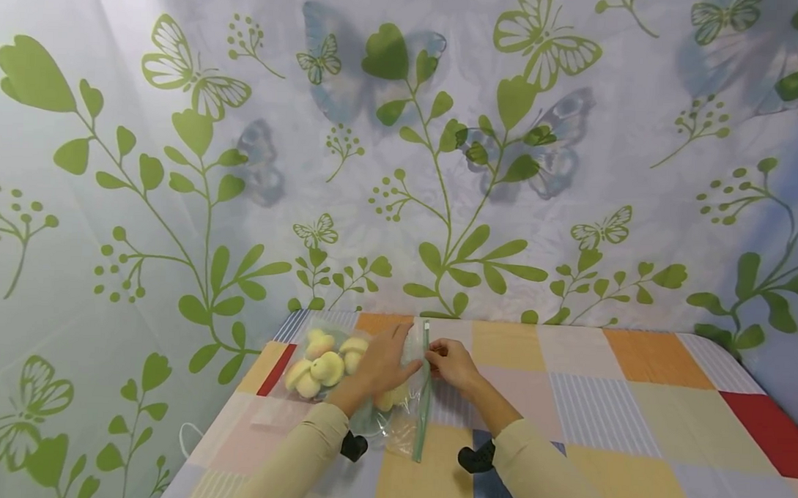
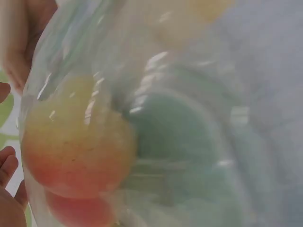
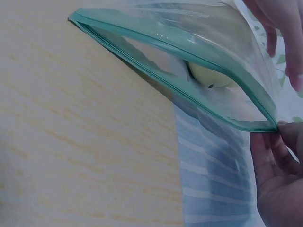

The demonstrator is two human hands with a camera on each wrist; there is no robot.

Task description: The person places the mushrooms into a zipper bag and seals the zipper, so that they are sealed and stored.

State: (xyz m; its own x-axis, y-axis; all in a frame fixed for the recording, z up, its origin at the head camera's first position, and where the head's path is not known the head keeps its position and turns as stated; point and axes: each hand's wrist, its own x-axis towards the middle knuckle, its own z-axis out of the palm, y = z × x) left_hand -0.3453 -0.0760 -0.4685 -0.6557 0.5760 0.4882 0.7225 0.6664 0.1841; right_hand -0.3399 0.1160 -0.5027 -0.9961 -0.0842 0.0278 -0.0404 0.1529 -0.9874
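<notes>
A clear zip bag (image 1: 402, 425) lies on the patchwork cloth, its mouth edged by a green zip strip (image 1: 422, 418). Inside are several round yellow fruits (image 1: 327, 369), some blushed red, exact kind unclear. My right hand (image 1: 452, 363) pinches the strip toward its far end. In the right wrist view that hand (image 3: 279, 175) holds one corner of the mouth, which gapes. My left hand (image 1: 385, 360) extends over the bag with fairly straight fingers, near the strip; whether it touches the plastic is unclear. Through the plastic shows a pale green rounded thing (image 2: 175, 142).
A patchwork cloth (image 1: 605, 403) covers the table. Behind it hangs a curtain (image 1: 400, 205) printed with leaves and butterflies. At the left table edge is a white cord loop (image 1: 183, 439). A black wrist mount (image 1: 477, 457) sits under the right sleeve.
</notes>
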